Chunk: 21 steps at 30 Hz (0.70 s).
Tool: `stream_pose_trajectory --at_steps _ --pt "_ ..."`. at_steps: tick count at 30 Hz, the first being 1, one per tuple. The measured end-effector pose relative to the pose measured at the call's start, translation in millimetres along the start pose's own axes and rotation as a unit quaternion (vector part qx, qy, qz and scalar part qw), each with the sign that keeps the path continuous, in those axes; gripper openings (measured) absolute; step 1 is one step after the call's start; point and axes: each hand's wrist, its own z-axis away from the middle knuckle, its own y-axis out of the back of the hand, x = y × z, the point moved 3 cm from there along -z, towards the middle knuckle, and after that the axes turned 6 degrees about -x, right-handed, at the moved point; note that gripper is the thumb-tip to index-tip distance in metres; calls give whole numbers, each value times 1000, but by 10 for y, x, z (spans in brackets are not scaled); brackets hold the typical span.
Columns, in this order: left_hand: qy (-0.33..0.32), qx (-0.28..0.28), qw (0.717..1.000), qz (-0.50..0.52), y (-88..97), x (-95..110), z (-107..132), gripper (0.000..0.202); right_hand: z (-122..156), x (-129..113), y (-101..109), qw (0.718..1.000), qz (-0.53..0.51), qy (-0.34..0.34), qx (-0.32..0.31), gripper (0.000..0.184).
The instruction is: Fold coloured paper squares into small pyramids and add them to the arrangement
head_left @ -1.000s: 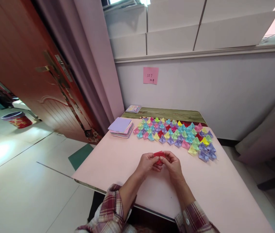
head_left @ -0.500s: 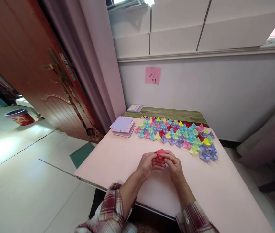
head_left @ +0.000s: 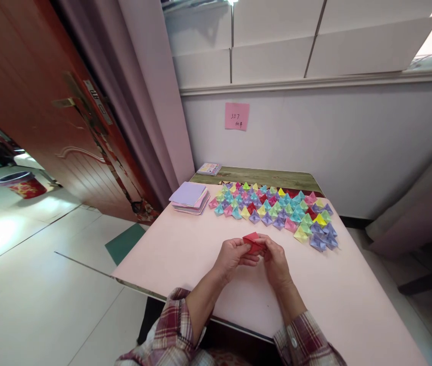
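A small red folded paper (head_left: 252, 241) is held above the pink tabletop between my two hands. My left hand (head_left: 233, 257) grips its left side, thumb on top and fingers underneath. My right hand (head_left: 275, 257) pinches its right edge between thumb and fingers. Beyond the hands, rows of folded paper pieces (head_left: 267, 218) in purple, blue, green, yellow, pink and red stand close together on the table. To their left lies a stack of square paper sheets (head_left: 188, 194), a purple one on top.
The pink-covered table (head_left: 338, 300) reaches the wall, where a pink note (head_left: 237, 116) is stuck. A small packet (head_left: 209, 169) lies at the back left corner. On the floor are a green sheet (head_left: 125, 243) and a red bucket (head_left: 25, 186), near a brown door (head_left: 59, 132).
My right thumb has moved off the middle of the red paper to its right edge, so more of the paper shows. The whole view has shifted slightly.
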Motion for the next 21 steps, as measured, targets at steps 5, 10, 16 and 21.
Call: stream_pose_trajectory --at_steps 5,10,16,21 --pt "0 18 999 -42 41 -19 -2 44 3 43 0 998 -27 -50 31 24" --pt "11 -4 996 -87 65 -30 2 36 1 20 -21 995 -46 -91 20 35" --pt "15 -3 993 -113 21 51 40 31 20 41 -52 990 -10 -138 -29 41" --pt "22 10 991 -128 0 55 49 24 39 29 -74 989 -24 -136 -53 37"
